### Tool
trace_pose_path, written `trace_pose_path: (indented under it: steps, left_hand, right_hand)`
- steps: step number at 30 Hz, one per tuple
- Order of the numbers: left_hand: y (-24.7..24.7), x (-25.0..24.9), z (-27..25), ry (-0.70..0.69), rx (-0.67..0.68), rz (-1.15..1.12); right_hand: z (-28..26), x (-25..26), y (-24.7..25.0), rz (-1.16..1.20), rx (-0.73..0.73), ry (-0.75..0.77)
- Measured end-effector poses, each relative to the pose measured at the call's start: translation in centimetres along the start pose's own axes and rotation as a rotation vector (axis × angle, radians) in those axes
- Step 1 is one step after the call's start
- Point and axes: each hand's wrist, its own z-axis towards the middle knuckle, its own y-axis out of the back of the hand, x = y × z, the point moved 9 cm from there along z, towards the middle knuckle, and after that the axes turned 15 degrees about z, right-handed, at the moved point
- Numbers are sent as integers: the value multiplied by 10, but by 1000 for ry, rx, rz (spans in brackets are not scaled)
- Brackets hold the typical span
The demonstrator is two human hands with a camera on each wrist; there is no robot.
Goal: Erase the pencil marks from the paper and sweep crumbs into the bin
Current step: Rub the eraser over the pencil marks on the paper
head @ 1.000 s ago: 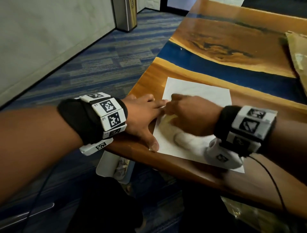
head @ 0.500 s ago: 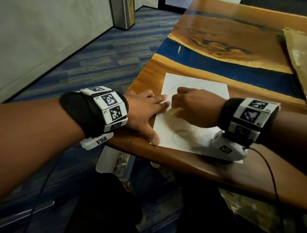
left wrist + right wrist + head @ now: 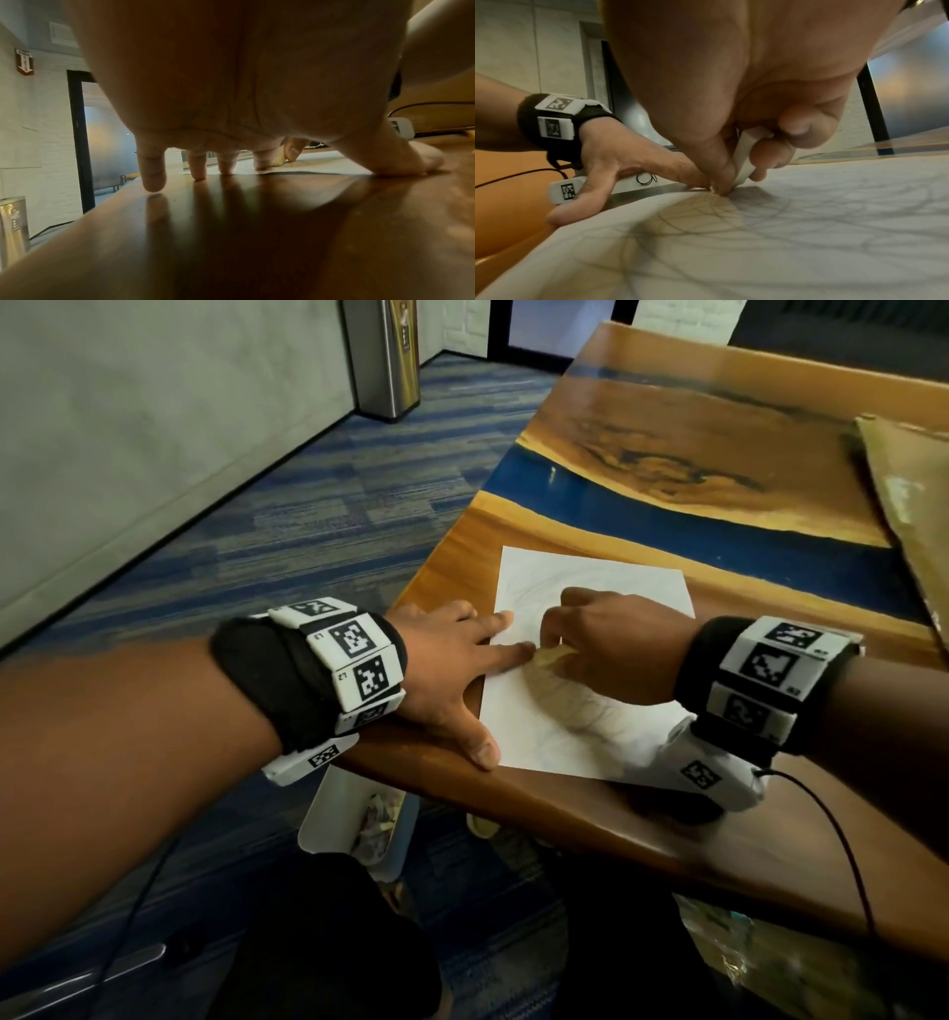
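Under the near edge of the desk [image 3: 590, 819], a white bin [image 3: 328, 819] is seen on the carpet, with some crumpled scraps inside it. On the desk, close to that edge, a white paper [image 3: 606, 588] is laid flat, and grey pencil marks [image 3: 706, 227] are seen across it as curved lines. The left hand [image 3: 447, 660] is spread flat, the fingers straight and apart; the thumb is pressed beside the near left corner of the paper, and the index and middle fingertips are pressed on its left edge, while the other fingers are rested on the wood. The right hand [image 3: 611, 649] is curled over the middle of the sheet, and a white eraser [image 3: 744, 158] is pinched between its thumb and fingers. The lower end of the eraser is touching the paper, just beside the left index fingertip. Farther on the desk, a blue band [image 3: 616, 505] is seen across the wood, and a brown cardboard sheet [image 3: 914, 516] lies at the far right. On the floor by the wall, a metal bin [image 3: 385, 356] is standing.
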Motion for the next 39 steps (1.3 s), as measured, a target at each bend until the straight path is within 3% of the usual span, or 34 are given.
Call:
trace_pose_path:
  steps: [2,6,10,11,15,20,24,25,29,34,38,39]
  left_hand:
    - [-3,1,0,2,4,-16]
    - [-5,1,-4,-6,25,-96]
    - [-5,0,-2,0,30,-57]
    - [-6,0,-2,-1,32,-57]
    - [-8,2,-1,-20,53,-113]
    - [-7,0,-1,-11,44,-67]
    - [-8,0,-1,-20,70,-101]
    - [-8,0,-1,-20,76,-98]
    - [-7,-1,-1,-11,97,-84]
    - [-5,-1,-2,-19,109,-86]
    - [-2,-4,-2,-18,122,-51]
    - [-1,-4,-2,-21,126,-51]
  right_hand:
    - [-9,16,-2,1,13,53]
    - [-35,63,-22,41,139,295]
    - [-9,11,2,4,20,32]
    - [-10,8,2,-6,11,24]
    - [-32,57,-23,61,147,278]
    - [-7,10,1,10,2,56]
    - [-41,62,-28,23,172,327]
    - [-40,63,-27,30,178,338]
    - [-10,15,-2,49,25,59]
    - [-40,59,-29,128,198,293]
    - [-15,9,-3,69,36,50]
    - [-17,11,-5,72,26,59]
